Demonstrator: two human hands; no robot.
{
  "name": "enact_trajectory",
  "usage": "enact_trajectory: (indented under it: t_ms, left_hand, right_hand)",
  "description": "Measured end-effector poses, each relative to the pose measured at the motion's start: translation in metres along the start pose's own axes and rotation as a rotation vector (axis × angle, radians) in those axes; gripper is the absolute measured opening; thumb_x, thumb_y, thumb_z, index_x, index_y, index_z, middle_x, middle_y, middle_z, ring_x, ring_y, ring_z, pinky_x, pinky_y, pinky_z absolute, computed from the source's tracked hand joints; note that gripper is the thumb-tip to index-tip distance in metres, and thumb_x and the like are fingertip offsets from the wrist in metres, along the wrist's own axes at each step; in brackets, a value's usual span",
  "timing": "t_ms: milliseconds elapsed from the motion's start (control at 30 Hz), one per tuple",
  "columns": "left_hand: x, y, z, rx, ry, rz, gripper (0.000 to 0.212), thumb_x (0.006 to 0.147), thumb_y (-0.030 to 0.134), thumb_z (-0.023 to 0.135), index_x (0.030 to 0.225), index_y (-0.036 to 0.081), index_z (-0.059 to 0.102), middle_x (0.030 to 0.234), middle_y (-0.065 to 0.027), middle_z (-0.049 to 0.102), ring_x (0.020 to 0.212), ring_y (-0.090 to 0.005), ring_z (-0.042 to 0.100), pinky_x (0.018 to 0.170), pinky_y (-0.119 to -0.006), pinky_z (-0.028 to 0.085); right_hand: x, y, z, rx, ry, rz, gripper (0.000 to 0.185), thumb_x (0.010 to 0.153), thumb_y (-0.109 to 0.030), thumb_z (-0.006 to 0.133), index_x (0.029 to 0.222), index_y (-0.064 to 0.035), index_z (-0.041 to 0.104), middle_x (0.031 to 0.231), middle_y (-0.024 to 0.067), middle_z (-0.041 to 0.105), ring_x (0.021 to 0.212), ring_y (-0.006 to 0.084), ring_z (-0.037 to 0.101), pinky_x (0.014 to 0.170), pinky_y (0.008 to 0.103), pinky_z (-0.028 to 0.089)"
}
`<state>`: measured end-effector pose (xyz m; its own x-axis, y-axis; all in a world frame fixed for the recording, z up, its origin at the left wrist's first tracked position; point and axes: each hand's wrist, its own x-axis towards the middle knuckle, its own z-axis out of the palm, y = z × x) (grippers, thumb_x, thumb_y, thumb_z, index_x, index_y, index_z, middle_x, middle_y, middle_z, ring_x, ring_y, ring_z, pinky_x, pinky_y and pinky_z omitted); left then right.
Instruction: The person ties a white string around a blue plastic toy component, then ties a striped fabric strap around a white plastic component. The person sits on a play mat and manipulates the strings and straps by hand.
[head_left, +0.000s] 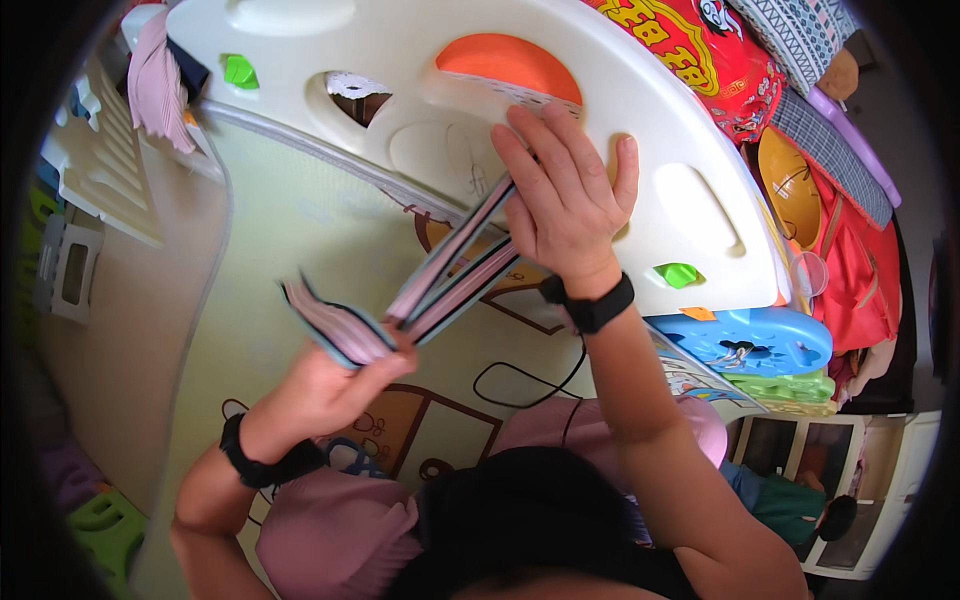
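My left hand (352, 382) grips a striped strap (337, 330) in pink, black and pale blue, whose loose end curls out to the left. From that grip two lengths of the strap run up to my right hand (566, 191), where they pass behind the thumb and palm in a loop. The right fingers are extended and spread; how they bear on the strap is hidden. Behind that hand stands a white plastic panel (645, 97) with cut-out holes. Black bands circle both wrists, and a thin black cable (517, 405) trails below the right one.
A pale patterned play mat (277, 202) covers the floor. Blue and green plastic pieces (750, 341) lie at right, near a red bag (855, 277) and a yellow bowl (787, 176). A white slatted plastic piece (105, 150) is at left. Another person (784, 502) is at lower right.
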<state>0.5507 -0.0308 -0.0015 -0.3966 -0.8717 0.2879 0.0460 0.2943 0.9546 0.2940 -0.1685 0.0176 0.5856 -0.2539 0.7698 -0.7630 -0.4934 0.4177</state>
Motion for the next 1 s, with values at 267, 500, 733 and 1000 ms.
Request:
enact_trajectory:
  t_ms: [267,500,733,1000]
  left_hand:
    - [0.010,0.006,-0.033,-0.101,0.333,-0.123,0.046,0.112,0.042,0.043,0.082,0.009,0.054,0.079,0.0005,0.052,0.064,-0.0074,0.043,0.057,-0.025,0.036]
    - [-0.009,-0.010,-0.012,-0.925,0.205,-0.808,0.036,0.108,0.051,0.048,0.103,0.017,0.061,0.071,0.0079,0.033,0.051,-0.0028,0.029,0.047,-0.020,0.022]
    - [0.029,0.001,-0.019,0.682,0.013,-0.227,0.056,0.093,0.032,0.078,0.135,0.005,0.053,0.093,-0.0038,0.060,0.077,-0.0149,0.059,0.066,-0.027,0.048]
    - [0.066,-0.009,0.035,0.236,-0.061,-0.369,0.038,0.094,0.000,0.069,0.127,0.008,0.053,0.093,-0.0029,0.053,0.082,-0.0116,0.058,0.070,-0.026,0.048]
  right_hand:
    - [-0.009,-0.086,-0.061,1.002,-0.503,1.019,0.011,0.096,-0.010,0.066,0.087,-0.0050,0.062,0.072,0.0052,0.057,0.068,0.0231,0.055,0.062,0.0361,0.044]
    - [-0.004,-0.096,-0.016,2.476,0.212,1.650,0.045,0.111,-0.043,0.043,0.131,-0.0047,0.054,0.098,0.0004,0.059,0.093,0.0129,0.051,0.088,0.0375,0.040]
    - [-0.019,-0.094,-0.007,1.816,0.048,1.486,0.029,0.113,-0.034,0.043,0.101,-0.0094,0.052,0.082,-0.0041,0.042,0.074,0.0088,0.039,0.071,0.0262,0.037]
    - [-0.011,-0.094,-0.018,1.801,0.064,1.661,0.039,0.112,-0.048,0.040,0.098,-0.0132,0.050,0.089,-0.0020,0.049,0.083,0.0100,0.048,0.076,0.0271,0.043]
